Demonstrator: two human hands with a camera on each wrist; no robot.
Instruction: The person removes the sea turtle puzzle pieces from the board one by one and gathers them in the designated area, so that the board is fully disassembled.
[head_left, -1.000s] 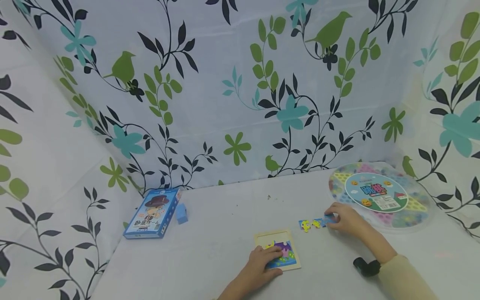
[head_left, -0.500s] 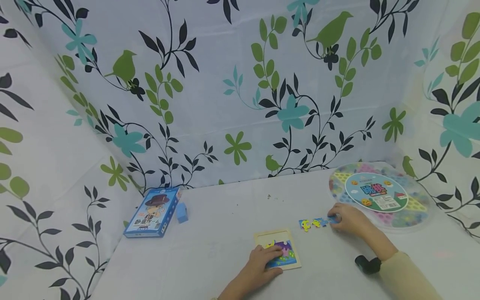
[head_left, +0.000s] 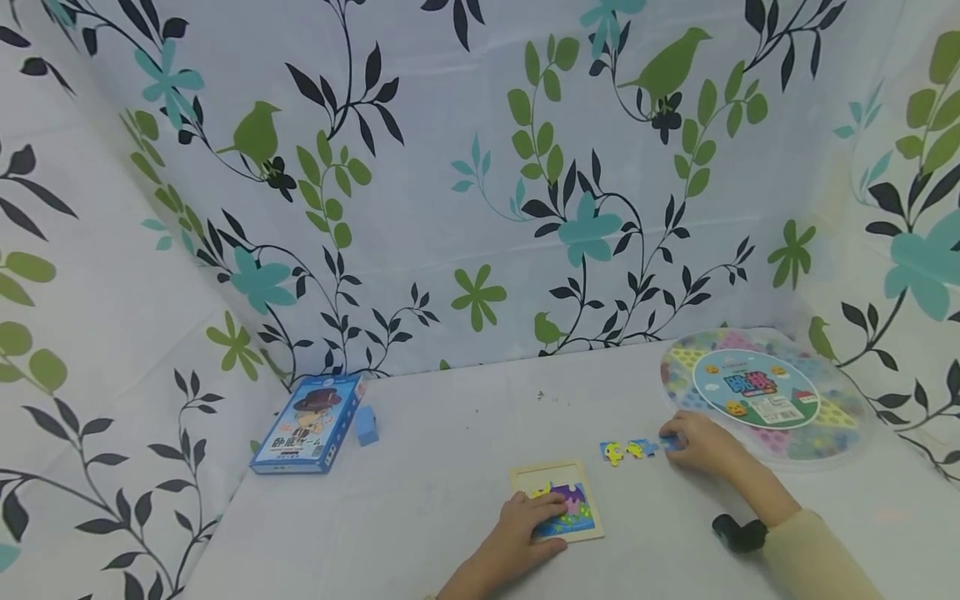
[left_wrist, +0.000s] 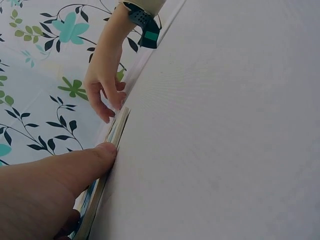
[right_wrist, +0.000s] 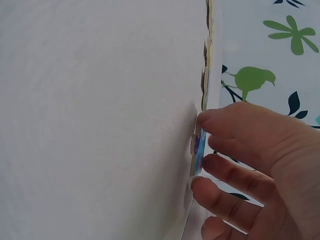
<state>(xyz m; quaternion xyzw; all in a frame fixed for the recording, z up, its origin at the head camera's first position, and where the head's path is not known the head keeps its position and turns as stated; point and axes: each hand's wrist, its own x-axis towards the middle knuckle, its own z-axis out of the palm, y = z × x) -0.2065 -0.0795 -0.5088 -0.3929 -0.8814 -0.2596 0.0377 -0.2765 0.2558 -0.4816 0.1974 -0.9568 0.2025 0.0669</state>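
Note:
My left hand (head_left: 521, 533) lies over the lower left of a framed jigsaw (head_left: 577, 522), fingers reaching across its pieces. Seen from the left wrist, the thumb of that hand (left_wrist: 60, 175) touches the edge of the wooden frame (left_wrist: 92, 212). Right of the frame, my right hand (head_left: 701, 446) pinches a blue puzzle piece (head_left: 667, 442) at the table surface. The right wrist view has the piece (right_wrist: 198, 150) edge-on beside the thumb and fingertips of that hand (right_wrist: 250, 165). Loose yellow and blue pieces (head_left: 636, 449) lie just left of it.
A round, colourful board in clear wrapping (head_left: 832, 417) lies behind my right hand. At the table's left stands a blue box (head_left: 307, 425) with a small blue block (head_left: 367, 426) beside it. Patterned cloth (head_left: 420, 208) hangs behind the white table.
My right hand has shifted slightly right with the blue piece, and a small gap now shows between it and the neighbouring pieces. My left hand has stayed on the frame.

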